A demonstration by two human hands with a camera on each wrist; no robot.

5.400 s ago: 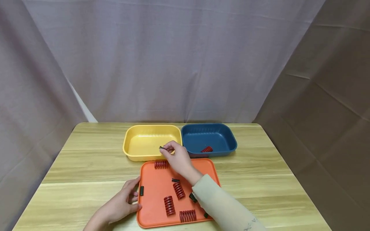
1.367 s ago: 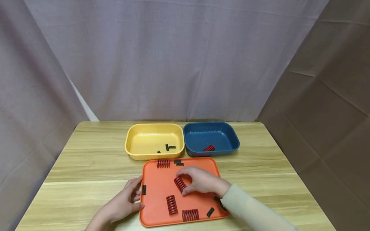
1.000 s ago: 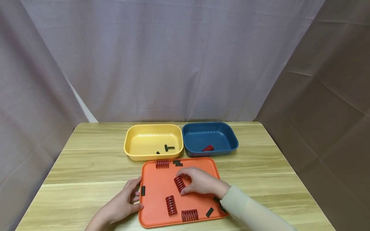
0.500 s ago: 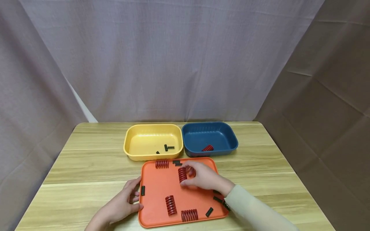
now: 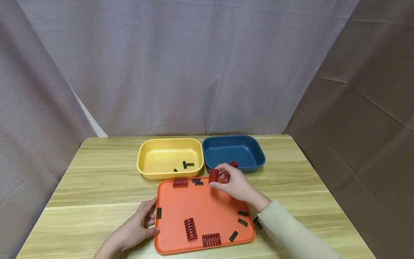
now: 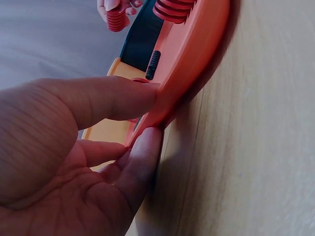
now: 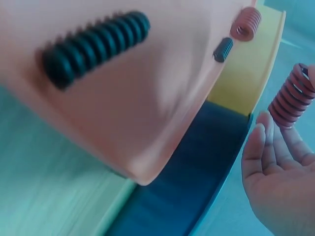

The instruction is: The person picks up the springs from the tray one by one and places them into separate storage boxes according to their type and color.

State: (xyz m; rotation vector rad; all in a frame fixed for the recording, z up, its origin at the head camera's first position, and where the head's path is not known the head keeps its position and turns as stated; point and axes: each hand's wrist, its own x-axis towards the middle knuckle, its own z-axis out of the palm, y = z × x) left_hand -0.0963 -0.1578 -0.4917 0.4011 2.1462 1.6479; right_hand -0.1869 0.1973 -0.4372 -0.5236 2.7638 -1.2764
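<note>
My right hand (image 5: 237, 185) pinches a red coil spring (image 5: 213, 176) between thumb and fingers, raised over the far right part of the orange tray (image 5: 178, 205), near the blue bin. The right wrist view shows this red spring (image 7: 293, 98) at the fingertips. My left hand (image 5: 137, 226) grips the tray's left rim; in the left wrist view its thumb (image 6: 118, 101) presses the edge, fingers against the outside. On the tray lie more red springs, one at the far edge (image 5: 180, 183), another upper-left of the near one (image 5: 211, 240). Small black springs (image 5: 233, 236) lie around the tray's edges.
Behind the tray stand a yellow bin (image 5: 152, 176) with several small black springs and a blue bin (image 5: 249, 168) with a red spring (image 5: 233, 164) partly hidden by my right hand. They sit side by side on a wooden table (image 5: 97, 180). Grey curtains rise behind.
My right hand has lifted the red spring from the tray's middle and moved it away and to the right. Earlier, black springs went into the yellow bin. My left hand stays on the rim.
</note>
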